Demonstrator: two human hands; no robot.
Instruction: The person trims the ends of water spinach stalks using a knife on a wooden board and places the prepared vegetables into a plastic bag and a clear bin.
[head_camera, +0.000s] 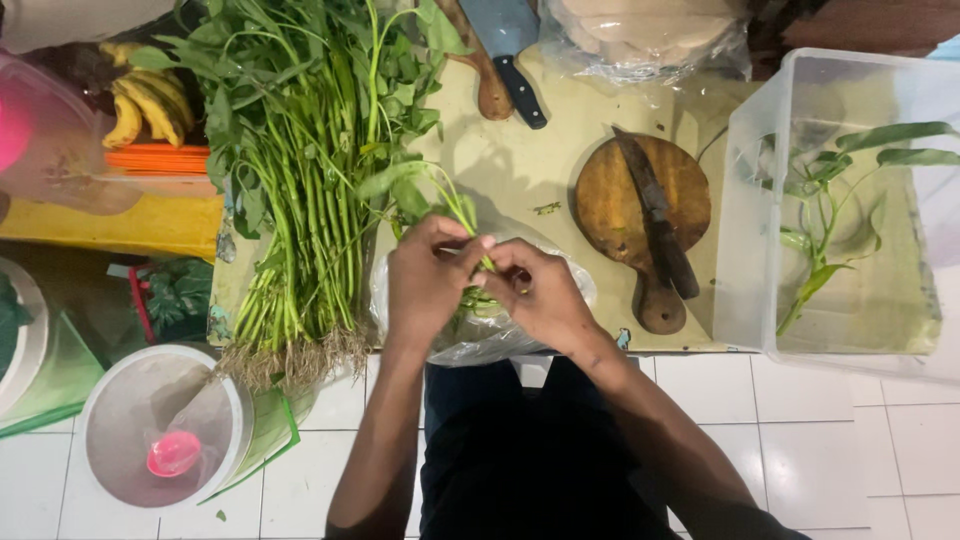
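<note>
Your left hand (425, 275) and right hand (540, 292) met over clear plastic bag (480, 330), fingertips of both pinched on one green stalk (452, 205). Stalk rose from pinch up and left, toward big bundle of leafy greens (300, 190) left of bag. Judged early: bundle looked nearly whole; only few sprigs (825, 215) lay in clear plastic tub (850, 200), far right of bag. Knife (655, 215) rested untouched on round wooden board (645, 215), between bag and tub.

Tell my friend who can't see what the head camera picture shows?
Two hands, left hand and right hand, pinch a green stem over a clear plastic bag. A big bundle of leafy greens lies left, a knife on a round wooden board right.
</note>
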